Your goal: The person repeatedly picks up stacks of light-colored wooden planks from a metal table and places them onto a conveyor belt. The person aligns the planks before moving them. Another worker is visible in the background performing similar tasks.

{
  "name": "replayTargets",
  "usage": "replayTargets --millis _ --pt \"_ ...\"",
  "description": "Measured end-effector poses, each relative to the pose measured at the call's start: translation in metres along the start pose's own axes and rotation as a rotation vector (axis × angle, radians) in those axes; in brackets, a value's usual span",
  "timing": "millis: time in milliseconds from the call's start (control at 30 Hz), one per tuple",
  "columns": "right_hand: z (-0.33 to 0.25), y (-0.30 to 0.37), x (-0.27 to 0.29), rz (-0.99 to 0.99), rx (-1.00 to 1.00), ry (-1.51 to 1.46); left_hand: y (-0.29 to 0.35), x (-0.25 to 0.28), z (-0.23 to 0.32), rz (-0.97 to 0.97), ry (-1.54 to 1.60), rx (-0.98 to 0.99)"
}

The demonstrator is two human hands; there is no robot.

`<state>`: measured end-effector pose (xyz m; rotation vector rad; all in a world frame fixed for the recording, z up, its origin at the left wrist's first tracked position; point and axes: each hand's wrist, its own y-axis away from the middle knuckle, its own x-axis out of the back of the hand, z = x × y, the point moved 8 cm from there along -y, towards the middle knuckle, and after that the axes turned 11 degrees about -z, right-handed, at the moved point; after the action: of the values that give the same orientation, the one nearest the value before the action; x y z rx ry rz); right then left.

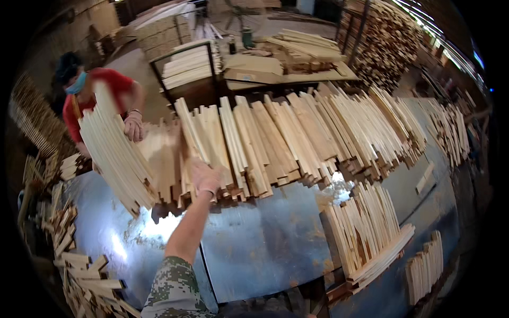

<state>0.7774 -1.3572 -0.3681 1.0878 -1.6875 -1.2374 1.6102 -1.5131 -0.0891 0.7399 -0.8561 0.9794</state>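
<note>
My left hand [205, 179], in a pale pinkish glove, reaches over the near ends of a long row of light wooden slats [281, 138]. Its thumb stands apart from the fingers, which rest on or just over the slats; blur softens their tips. No slat is plainly gripped in it. My right hand is out of view. Across the table, a person in a red top and blue mask has a gloved hand [133, 126] beside a tilted bundle of slats [114, 151], which leans over the row's left end.
The row lies along a metal-topped table [254, 244]. Shorter stacked slats [366, 228] and a small bundle [425, 267] lie at the right. Loose offcuts [90, 281] pile up at the lower left. Behind stand a framed rack of slats [191, 66] and a tall wood stack [384, 45].
</note>
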Motion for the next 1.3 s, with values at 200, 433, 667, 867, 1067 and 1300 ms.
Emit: replayTargets --millis 200,433,667,867,1067,1300 --pt "0.075 -0.008 -0.049 -0.078 -0.016 0.436 -0.106 -0.028 -0.052 -0.171 0.292 0.066" --pt "0.043 0.011 -0.077 0.065 0.123 0.409 -0.086 -0.040 -0.038 -0.357 0.739 0.211" --pt "-0.008 0.029 -0.033 -0.016 0.198 0.475 0.056 -0.061 0.012 -0.501 0.878 -0.040" --pt "0.017 0.001 -0.009 0.074 0.271 0.472 0.260 -0.125 0.152 -0.852 0.722 -0.479" --pt "0.055 0.047 0.017 0.121 0.190 0.009 0.445 -0.244 0.272 -1.361 0.559 -0.562" --pt "0.127 0.080 0.006 0.147 0.022 -1.173 0.561 -0.346 0.312 -1.053 -0.163 -1.040"
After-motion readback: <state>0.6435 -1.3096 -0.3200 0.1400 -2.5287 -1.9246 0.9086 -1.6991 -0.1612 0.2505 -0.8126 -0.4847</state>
